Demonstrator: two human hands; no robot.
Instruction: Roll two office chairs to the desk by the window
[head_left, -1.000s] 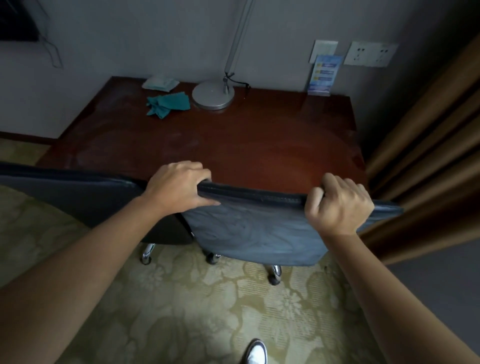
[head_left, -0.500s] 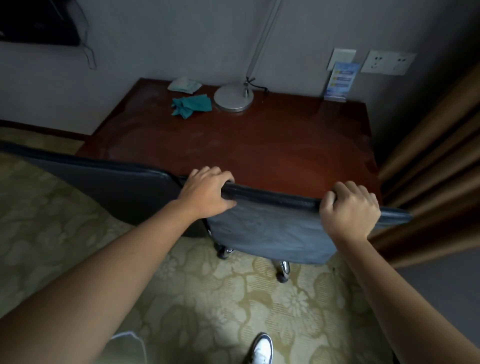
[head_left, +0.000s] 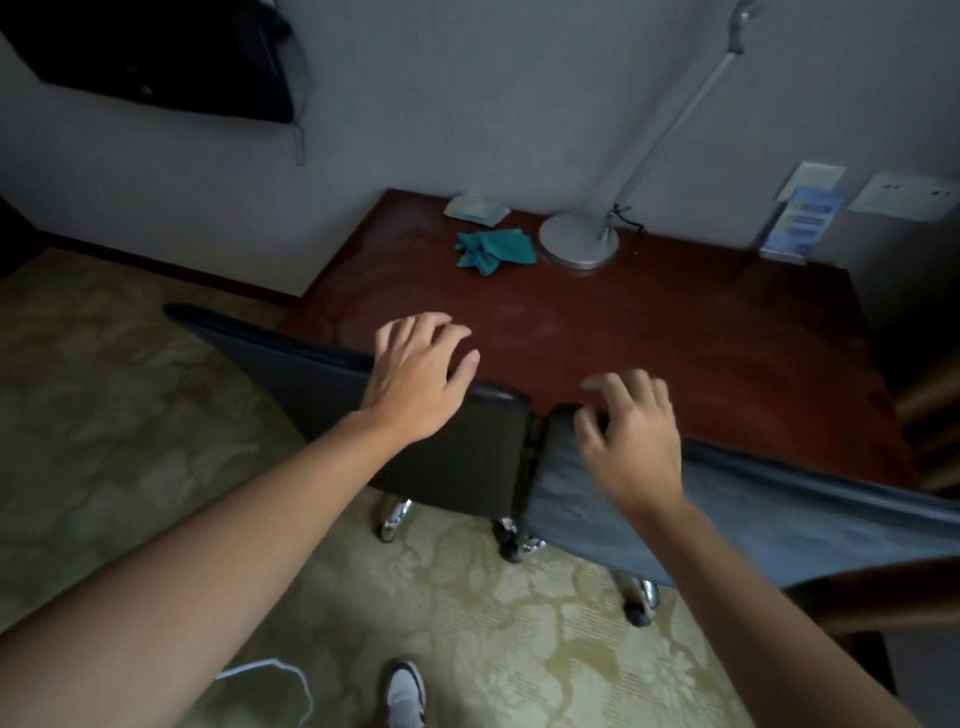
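Note:
Two dark office chairs stand side by side against the near edge of the reddish-brown desk (head_left: 649, 332). The left chair (head_left: 311, 384) shows its black backrest; the right chair (head_left: 779, 509) shows a bluish-black one. Their backrests almost meet in the middle. My left hand (head_left: 415, 374) hovers with fingers spread over the top of the left chair's back. My right hand (head_left: 631, 441) is lifted just above the right chair's top edge, fingers apart. Neither hand grips anything. Chrome casters (head_left: 395, 519) show under the chairs.
On the desk's far side lie a teal cloth (head_left: 493, 249), a tissue pack (head_left: 478, 208), a silver lamp base (head_left: 579, 239) and a blue leaflet stand (head_left: 800, 223). Brown curtains (head_left: 935, 415) hang at the right. Patterned carpet (head_left: 156, 441) spreads left. My shoe (head_left: 405, 696) is below.
Both hands have let go of the right chair's backrest and opened. My left hand has shifted over the left chair. The view has swung left.

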